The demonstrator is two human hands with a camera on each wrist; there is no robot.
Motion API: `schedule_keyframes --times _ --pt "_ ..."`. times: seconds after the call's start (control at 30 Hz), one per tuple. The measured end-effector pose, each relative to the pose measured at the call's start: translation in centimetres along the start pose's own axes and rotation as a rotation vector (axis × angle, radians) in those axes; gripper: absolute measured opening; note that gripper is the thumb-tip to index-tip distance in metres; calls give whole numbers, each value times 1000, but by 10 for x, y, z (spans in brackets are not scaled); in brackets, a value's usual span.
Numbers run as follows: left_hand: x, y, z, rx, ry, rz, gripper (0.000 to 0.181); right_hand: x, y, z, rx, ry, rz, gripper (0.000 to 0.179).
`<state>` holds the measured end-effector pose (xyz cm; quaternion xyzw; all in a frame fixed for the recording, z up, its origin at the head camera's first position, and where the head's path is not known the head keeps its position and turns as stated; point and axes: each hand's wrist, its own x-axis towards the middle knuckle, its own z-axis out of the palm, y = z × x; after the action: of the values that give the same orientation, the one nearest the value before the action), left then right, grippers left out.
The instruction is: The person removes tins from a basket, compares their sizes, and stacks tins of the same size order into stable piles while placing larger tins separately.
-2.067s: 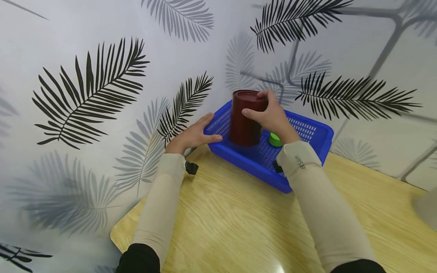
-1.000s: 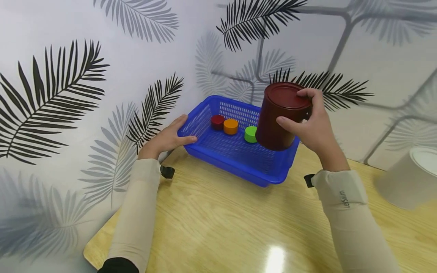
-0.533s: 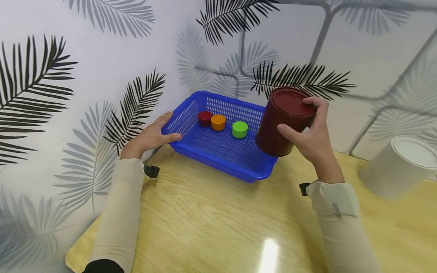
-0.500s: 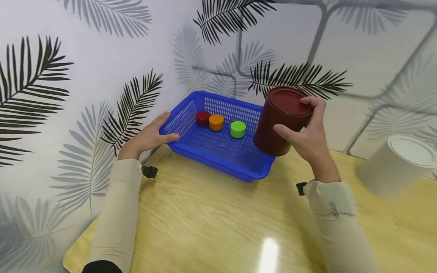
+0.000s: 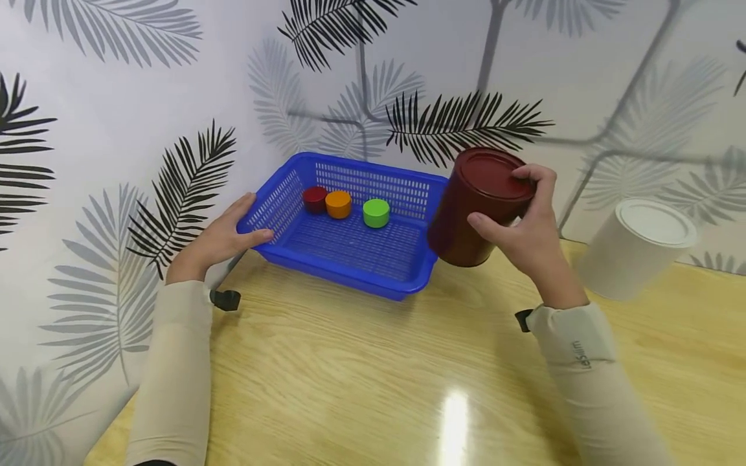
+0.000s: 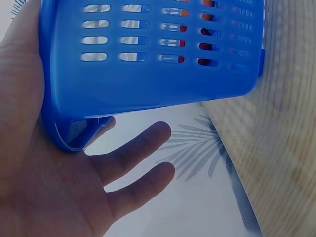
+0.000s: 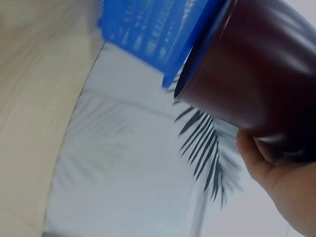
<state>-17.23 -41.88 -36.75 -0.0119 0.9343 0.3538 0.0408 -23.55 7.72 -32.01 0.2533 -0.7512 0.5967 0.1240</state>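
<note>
My right hand (image 5: pixel 527 236) grips a dark red canister (image 5: pixel 474 213) near its upper end, thumb on the near side and fingers on the far side of the top. Tilted, the canister hangs by the right end of the blue plastic basket (image 5: pixel 338 265); in the right wrist view the canister (image 7: pixel 252 74) overlaps the basket's edge. My left hand (image 5: pixel 215 246) rests at the basket's left rim, thumb over it. The left wrist view shows that hand's fingers (image 6: pixel 143 190) spread and fairly straight below the rim. Inside the basket are a red (image 5: pixel 315 200), an orange (image 5: pixel 339 204) and a green round piece (image 5: pixel 375 213).
A white canister (image 5: pixel 638 249) stands on the wooden table (image 5: pixel 326 369) at the right. Behind the basket rises a wall (image 5: pixel 431 52) with a leaf pattern. The table's left edge runs below my left arm.
The right hand has lifted the dark red canister from inside the basket and carried it to the right end. The orange and red pieces have come into sight. The view has swung right.
</note>
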Motion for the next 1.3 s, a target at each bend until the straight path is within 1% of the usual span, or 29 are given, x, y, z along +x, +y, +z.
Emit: schedule_keyframes --times 0.07,0.13,0.27,0.3,0.43,0.53,0.6,0.7,0.8,0.9,1.03,1.17,1.23,1.3 --pt "0 1 -1 3 -4 0 104 -4 2 -11 -5 13 3 71" --pt "0 2 -1 5 -7 -1 104 -7 4 -23 -41 17 35 72" --pt "0 3 0 9 -14 6 104 -18 8 -49 -181 23 114 74" --pt "0 3 1 11 -16 7 104 -22 10 -56 -201 23 125 73" --pt "-3 1 -1 17 -12 -2 105 -37 16 -78 -206 22 145 69" --pt "-3 2 -1 14 -7 -1 105 -52 19 -98 -260 -4 203 68" --pt "-3 3 0 11 -10 9 105 -65 21 -114 -329 -27 234 67" --pt "-2 4 1 10 -21 18 105 -83 25 -137 -434 -45 236 70" --pt "-2 5 1 12 -23 10 105 -98 27 -160 -530 -58 253 75" --pt "-2 5 1 8 -19 7 105 -107 29 -182 -580 -92 266 74" --pt "-6 3 0 6 -24 -4 105 -117 28 -206 -619 -171 296 69" --pt "-9 3 -1 11 -31 -11 104 -123 22 -221 -674 -263 361 65" --pt "-7 5 0 4 -32 0 104 -125 19 -228 -677 -303 380 62" --pt "-3 8 2 -3 -31 13 104 -125 16 -234 -691 -321 388 59"
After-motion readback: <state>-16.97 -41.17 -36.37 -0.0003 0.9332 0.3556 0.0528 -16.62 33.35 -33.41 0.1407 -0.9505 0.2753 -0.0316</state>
